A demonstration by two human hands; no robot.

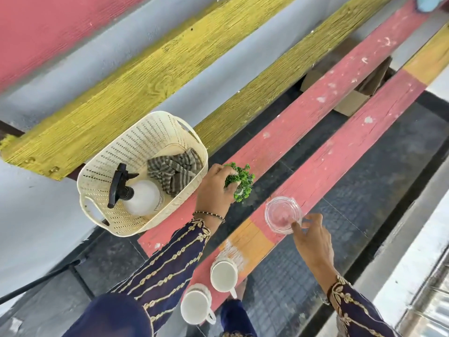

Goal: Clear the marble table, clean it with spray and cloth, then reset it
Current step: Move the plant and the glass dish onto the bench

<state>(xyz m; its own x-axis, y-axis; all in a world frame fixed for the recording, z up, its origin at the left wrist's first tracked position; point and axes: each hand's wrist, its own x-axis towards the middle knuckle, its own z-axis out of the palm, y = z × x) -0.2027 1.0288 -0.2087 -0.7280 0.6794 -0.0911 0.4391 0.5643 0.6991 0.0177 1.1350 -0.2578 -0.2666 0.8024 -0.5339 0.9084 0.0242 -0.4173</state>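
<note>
My left hand (213, 190) grips a small green artificial plant (240, 181) over the gap between two pink bench slats. My right hand (313, 242) pinches the rim of a clear glass jug (283, 214) that stands on the nearer pink slat (340, 156). Two white cups (223, 276) (195, 306) stand further along that slat, close to me. A cream perforated basket (143, 176) on the far slat holds a white spray bottle with a black trigger (136, 194) and a grey striped cloth (173, 172). The marble table is out of view.
Yellow wooden planks (136, 93) run diagonally beyond the basket. Dark tiled floor (364, 198) shows between and under the slats. A cardboard box (352, 103) lies beneath the bench at upper right. A black metal leg (36, 280) crosses at lower left.
</note>
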